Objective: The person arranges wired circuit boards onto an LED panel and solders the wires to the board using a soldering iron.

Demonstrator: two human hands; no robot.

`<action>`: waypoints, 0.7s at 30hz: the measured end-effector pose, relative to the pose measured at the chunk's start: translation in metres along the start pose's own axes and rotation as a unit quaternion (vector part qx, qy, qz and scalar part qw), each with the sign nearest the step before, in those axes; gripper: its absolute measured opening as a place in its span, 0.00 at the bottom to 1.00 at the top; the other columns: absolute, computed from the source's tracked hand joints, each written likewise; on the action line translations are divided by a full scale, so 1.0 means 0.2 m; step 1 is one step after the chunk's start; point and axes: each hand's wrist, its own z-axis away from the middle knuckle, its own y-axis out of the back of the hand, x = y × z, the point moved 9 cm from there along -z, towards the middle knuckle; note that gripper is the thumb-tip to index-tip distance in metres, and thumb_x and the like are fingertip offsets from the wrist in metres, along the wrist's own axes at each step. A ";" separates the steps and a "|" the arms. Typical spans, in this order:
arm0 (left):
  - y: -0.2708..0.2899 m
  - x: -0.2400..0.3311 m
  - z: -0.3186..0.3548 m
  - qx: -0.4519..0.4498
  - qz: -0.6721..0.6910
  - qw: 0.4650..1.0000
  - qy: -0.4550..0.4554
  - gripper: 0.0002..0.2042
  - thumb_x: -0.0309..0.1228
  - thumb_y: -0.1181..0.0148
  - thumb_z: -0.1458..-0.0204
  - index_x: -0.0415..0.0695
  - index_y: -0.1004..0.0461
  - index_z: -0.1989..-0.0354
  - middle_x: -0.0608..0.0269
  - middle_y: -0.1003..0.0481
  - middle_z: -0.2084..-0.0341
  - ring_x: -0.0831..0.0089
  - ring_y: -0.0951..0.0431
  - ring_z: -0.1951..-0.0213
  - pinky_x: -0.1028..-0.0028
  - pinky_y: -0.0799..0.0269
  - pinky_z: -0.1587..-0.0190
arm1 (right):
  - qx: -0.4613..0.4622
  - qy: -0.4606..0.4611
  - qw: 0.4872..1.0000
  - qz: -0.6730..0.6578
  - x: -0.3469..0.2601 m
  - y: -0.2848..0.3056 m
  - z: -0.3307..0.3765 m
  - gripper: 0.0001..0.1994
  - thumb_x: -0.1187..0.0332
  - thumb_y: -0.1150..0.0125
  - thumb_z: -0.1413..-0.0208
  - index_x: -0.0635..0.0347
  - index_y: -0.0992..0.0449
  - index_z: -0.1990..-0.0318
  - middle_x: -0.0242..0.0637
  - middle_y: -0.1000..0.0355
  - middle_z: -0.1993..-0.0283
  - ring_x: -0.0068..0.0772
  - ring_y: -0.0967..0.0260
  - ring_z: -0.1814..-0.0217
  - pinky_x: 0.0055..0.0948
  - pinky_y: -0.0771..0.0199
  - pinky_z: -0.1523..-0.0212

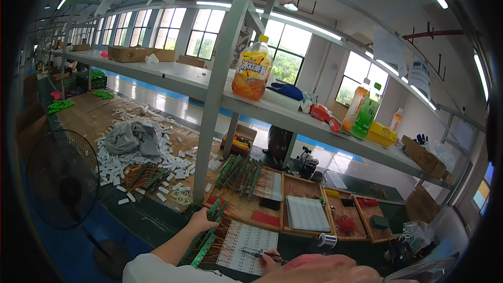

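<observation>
My right hand holds a thin dark pen-shaped tool that looks like a soldering iron, its tip pointing left over a white panel with a grid of small marks. My left hand is closed at the far end of a narrow green circuit board, left of the panel. Thin orange-red wires run from the green boards onto the panel. The contact between my left fingertips and the board is small and partly hidden.
Wooden trays hold more green boards, a white panel and red parts. A solder spool stands near my right hand. A shelf post rises ahead. White pieces pile at left, beside a fan. Bottles stand above.
</observation>
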 end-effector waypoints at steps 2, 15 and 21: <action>0.01 -0.02 0.01 0.016 0.041 0.999 -0.012 0.37 0.47 0.25 0.61 0.38 0.32 0.44 0.45 0.22 0.53 0.53 0.20 0.50 0.61 0.25 0.47 | 0.007 -0.038 0.998 -0.043 -0.08 -0.07 0.05 0.07 0.80 0.41 0.46 0.57 0.31 0.66 0.35 0.30 0.74 0.29 0.31 0.76 0.28 0.29 0.75; 0.05 -0.03 -0.23 0.056 0.058 0.996 -0.028 0.33 0.41 0.25 0.62 0.39 0.29 0.47 0.46 0.22 0.52 0.56 0.22 0.48 0.64 0.28 0.44 | 0.050 0.019 0.983 -0.175 -0.14 -0.12 0.03 0.06 0.77 0.41 0.45 0.55 0.32 0.67 0.32 0.28 0.71 0.24 0.31 0.73 0.24 0.31 0.73; -0.01 -0.13 -0.26 -0.001 0.036 0.999 -0.026 0.40 0.45 0.25 0.58 0.36 0.35 0.39 0.46 0.24 0.48 0.57 0.23 0.45 0.64 0.30 0.41 | 0.051 0.045 0.979 -0.195 -0.18 -0.11 0.02 0.05 0.77 0.43 0.44 0.58 0.33 0.67 0.36 0.27 0.71 0.26 0.31 0.75 0.26 0.31 0.73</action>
